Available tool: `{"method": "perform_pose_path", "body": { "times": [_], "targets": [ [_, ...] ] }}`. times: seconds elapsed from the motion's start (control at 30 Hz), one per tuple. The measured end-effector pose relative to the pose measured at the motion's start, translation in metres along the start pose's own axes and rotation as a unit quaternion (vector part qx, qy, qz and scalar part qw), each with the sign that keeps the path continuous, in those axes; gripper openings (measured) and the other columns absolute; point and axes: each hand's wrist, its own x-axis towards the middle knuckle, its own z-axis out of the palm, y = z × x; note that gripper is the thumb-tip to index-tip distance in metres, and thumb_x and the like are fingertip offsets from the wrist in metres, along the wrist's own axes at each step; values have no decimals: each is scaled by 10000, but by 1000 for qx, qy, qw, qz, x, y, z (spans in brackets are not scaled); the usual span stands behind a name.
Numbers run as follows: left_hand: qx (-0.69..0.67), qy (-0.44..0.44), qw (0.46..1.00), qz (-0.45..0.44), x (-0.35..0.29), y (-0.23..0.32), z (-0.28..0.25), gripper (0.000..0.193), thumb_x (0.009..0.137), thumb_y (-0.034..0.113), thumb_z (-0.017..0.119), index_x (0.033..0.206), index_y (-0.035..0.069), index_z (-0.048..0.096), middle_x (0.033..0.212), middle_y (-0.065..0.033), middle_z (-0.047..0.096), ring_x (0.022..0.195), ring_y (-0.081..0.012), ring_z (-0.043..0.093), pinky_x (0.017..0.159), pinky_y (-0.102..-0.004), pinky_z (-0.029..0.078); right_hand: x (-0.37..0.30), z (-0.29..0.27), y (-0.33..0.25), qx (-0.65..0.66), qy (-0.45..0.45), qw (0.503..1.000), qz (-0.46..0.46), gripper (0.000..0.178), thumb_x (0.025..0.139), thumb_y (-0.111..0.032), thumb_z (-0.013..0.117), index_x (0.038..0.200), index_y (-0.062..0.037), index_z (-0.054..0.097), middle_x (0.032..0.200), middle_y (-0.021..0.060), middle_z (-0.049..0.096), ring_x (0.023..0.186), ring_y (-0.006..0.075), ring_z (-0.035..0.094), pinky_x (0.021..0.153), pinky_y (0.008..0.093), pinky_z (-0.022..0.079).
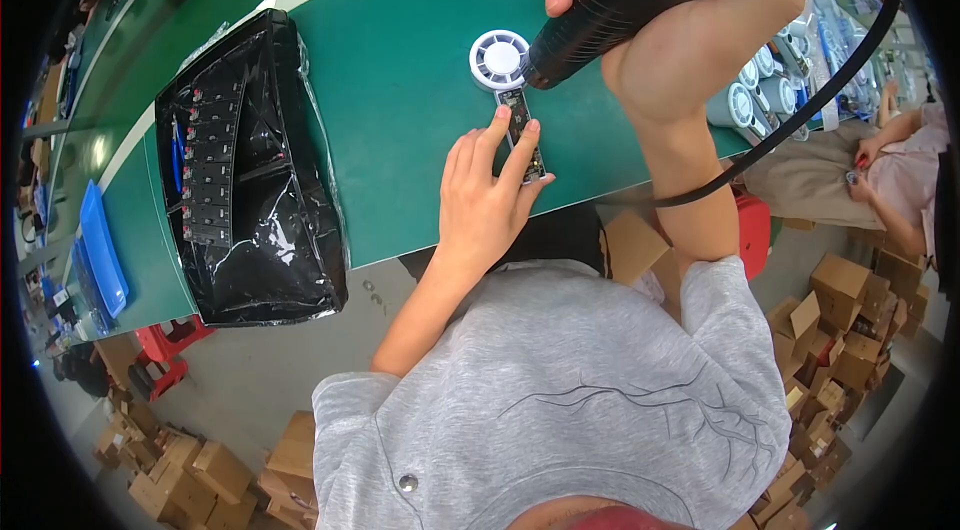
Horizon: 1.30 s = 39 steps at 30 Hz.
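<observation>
A white handheld fan (499,59) lies on the green work table, its round head away from me. Its handle lies uncovered, with a dark circuit board (516,108) showing. My left hand (482,185) holds the handle down, two fingertips on the board and the thumb by its lower end. Above the table, my right hand (690,50) is wrapped round a black electric screwdriver (620,5) with a pale label. The tool tilts down to the left, its nose at the joint between fan head and handle. The bit's exact contact cannot be made out.
At left stands a black plastic-lined box (270,275) holding a row of dark boards (208,170). A blue tray (105,245) lies farther left. White fan parts (738,105) crowd the right side. A black cable (800,115) crosses near my right forearm. A co-worker sits at right.
</observation>
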Motion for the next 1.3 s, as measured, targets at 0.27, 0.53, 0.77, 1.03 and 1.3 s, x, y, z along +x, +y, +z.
{"method": "perform_pose_path", "body": {
  "times": [0.27, 0.53, 0.77, 1.03, 1.3],
  "targets": [
    [-11, 0, 1000, -21, -1, 3, 0, 719, 781, 189, 932, 1443, 114, 662, 1500, -188, 573, 1196, -389, 629, 996, -484, 524, 30, -58, -47, -141, 80, 941, -298, 748, 1071, -707, 239, 969, -54, 590, 779, 153, 665, 482, 222, 588, 458, 321, 500],
    [6, -10, 1000, -21, 1, 6, -2, 708, 787, 161, 927, 1438, 87, 659, 1561, -189, 525, 1157, -331, 640, 986, -459, 521, 100, -121, -85, -108, 103, 921, -359, 763, 1037, -762, 330, 905, -58, 592, 711, 121, 640, 499, 244, 587, 490, 329, 491],
    [-7, -8, 1000, -22, 1, 6, -3, 686, 792, 159, 923, 1423, 75, 666, 1591, -202, 500, 1127, -318, 652, 934, -435, 543, 86, -101, -95, -85, 113, 923, -358, 752, 1047, -772, 300, 926, -82, 571, 695, 108, 626, 490, 215, 568, 474, 321, 481],
    [0, 8, 1000, -16, 0, 3, -1, 668, 786, 185, 931, 1400, 86, 686, 1589, -189, 519, 1123, -314, 658, 937, -431, 548, 101, -86, -31, -64, 61, 972, -219, 726, 1070, -754, 286, 892, -102, 552, 617, 105, 602, 452, 203, 570, 437, 307, 479],
    [1, 11, 1000, -27, 1, 4, -2, 660, 798, 202, 923, 1408, 113, 688, 1582, -182, 522, 1136, -318, 654, 959, -444, 541, 57, -60, -16, -25, 20, 991, -131, 801, 1055, -778, 259, 852, -64, 558, 629, 133, 607, 450, 229, 573, 447, 324, 495]
  ]
}}
